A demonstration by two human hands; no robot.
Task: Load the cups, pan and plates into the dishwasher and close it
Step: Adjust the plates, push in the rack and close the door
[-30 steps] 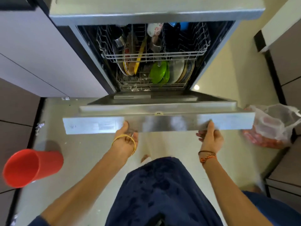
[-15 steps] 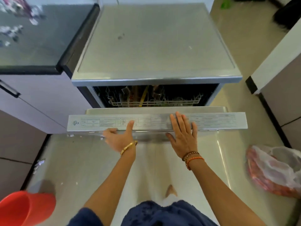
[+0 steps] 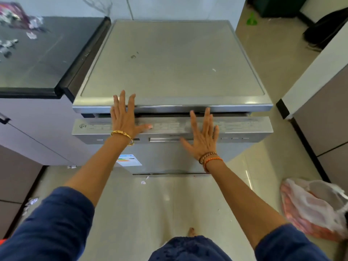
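Both hands flat, fingers spread: left hand [image 3: 123,117] and right hand [image 3: 204,136] press dishwasher door [image 3: 169,129], narrow gap at top.

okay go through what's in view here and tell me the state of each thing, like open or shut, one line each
dishwasher door: nearly shut, a thin dark gap left under the top.
left hand: open, flat, pressing the door's upper edge.
right hand: open, fingers spread, pressing the door front.
plastic bag: lying crumpled on the floor, mouth slack.
dishwasher top: bare but for small marks.
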